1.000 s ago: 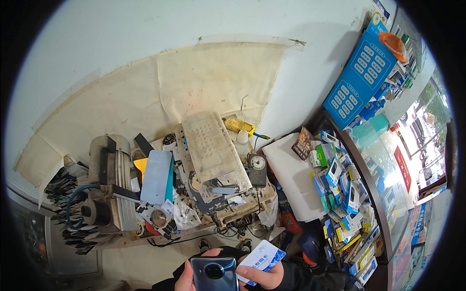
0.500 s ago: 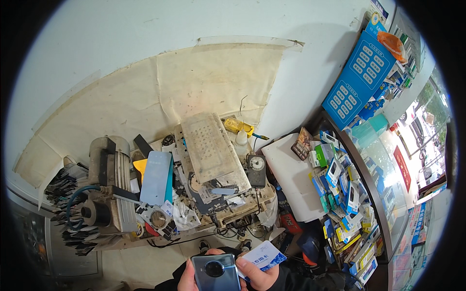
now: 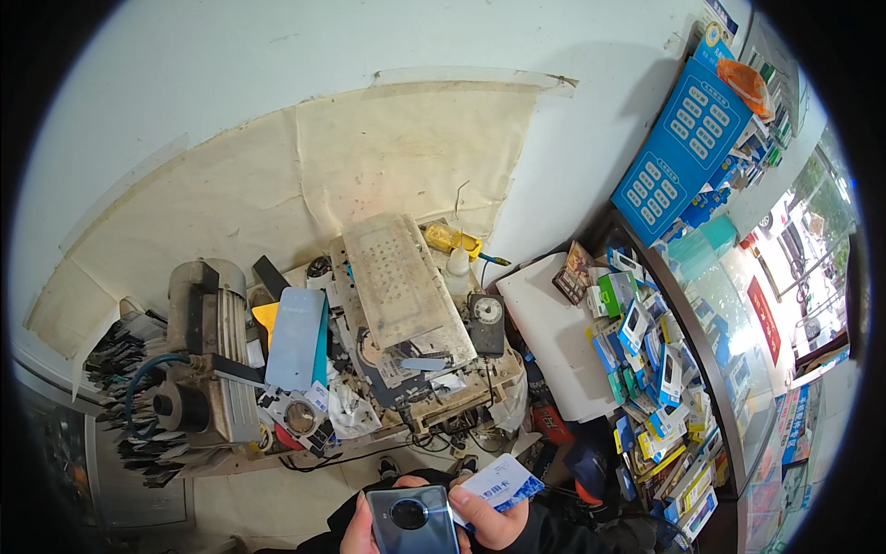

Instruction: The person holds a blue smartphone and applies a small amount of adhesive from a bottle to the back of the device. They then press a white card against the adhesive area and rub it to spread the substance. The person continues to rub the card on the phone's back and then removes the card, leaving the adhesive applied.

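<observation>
At the bottom centre, my left hand (image 3: 356, 533) grips the side of a dark blue-grey smartphone (image 3: 415, 535) with a large round camera ring on its back, which faces up. My right hand (image 3: 496, 526) is closed beside it, the thumb pressed on a white and blue plastic card (image 3: 499, 479). The card sticks out above those fingers. Its lower corner lies close to the phone's right edge; I cannot tell whether they touch. The picture's lower rim cuts off the bottom of the phone.
Ahead stands a cluttered workbench with a perforated plate (image 3: 392, 286), a pale blue flat panel (image 3: 295, 337), a yellow-handled tool (image 3: 450, 240) and a dusty grey machine (image 3: 217, 397). Several small boxes (image 3: 637, 328) pile up on the right by a glass counter. A blue sign (image 3: 678, 138) leans behind them.
The phone has shifted very slightly right and down. The card has tilted a little, its upper edge rising slightly. Both hands keep the same grips.
</observation>
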Demonstrator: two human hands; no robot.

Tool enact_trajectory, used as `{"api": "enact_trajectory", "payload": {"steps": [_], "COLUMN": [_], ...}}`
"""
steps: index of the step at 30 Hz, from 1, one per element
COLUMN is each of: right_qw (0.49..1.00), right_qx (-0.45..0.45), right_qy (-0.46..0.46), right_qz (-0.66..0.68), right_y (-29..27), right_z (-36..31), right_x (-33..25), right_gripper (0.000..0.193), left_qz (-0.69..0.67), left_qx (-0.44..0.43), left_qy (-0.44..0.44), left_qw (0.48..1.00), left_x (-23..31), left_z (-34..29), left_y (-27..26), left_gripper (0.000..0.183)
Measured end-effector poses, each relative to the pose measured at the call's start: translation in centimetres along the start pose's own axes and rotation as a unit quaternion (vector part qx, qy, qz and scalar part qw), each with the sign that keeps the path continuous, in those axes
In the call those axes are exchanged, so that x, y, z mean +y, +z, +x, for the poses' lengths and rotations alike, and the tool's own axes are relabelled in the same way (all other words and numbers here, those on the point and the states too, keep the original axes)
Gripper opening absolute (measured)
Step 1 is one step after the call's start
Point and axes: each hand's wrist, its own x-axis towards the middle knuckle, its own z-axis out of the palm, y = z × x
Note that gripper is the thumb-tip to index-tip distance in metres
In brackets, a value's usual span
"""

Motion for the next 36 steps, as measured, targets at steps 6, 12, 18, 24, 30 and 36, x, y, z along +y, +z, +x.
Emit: {"api": "enact_trajectory", "payload": {"steps": [6, 12, 18, 24, 30, 36], "right_qw": [0.983, 0.975, 0.989, 0.983, 0.939, 0.978], "right_qx": [-0.121, -0.159, -0.104, -0.117, -0.206, -0.123], "right_qy": [0.133, 0.131, 0.098, 0.136, 0.211, 0.145], "right_qz": [-0.038, -0.089, -0.024, -0.051, -0.175, -0.082], "right_y": [-2.1, -1.8, -1.1, -1.3, -1.9, -1.0], "right_z": [0.9, 0.8, -0.5, 0.3, 2.3, 0.5], "right_x": [-1.8, -2.1, -0.4, -2.1, -5.2, -2.9], "right_gripper": [0.011, 0.009, 0.005, 0.010, 0.017, 0.012], "left_qz": [0.006, 0.032, 0.013, -0.020, -0.010, 0.048], "left_qx": [-0.035, -0.032, 0.015, -0.050, -0.042, 0.042], "left_qy": [0.043, 0.087, 0.041, 0.050, 0.053, 0.053], "left_qw": [0.998, 0.995, 0.999, 0.997, 0.998, 0.997], "left_x": [-0.3, -0.8, -0.3, -0.6, -0.9, -0.4], "left_z": [-0.4, -0.8, -1.3, -1.2, -1.9, -2.2], "left_y": [-0.5, -0.5, -0.6, -1.0, -0.9, -1.3], "left_gripper": [0.040, 0.039, 0.040, 0.038, 0.036, 0.039]}}
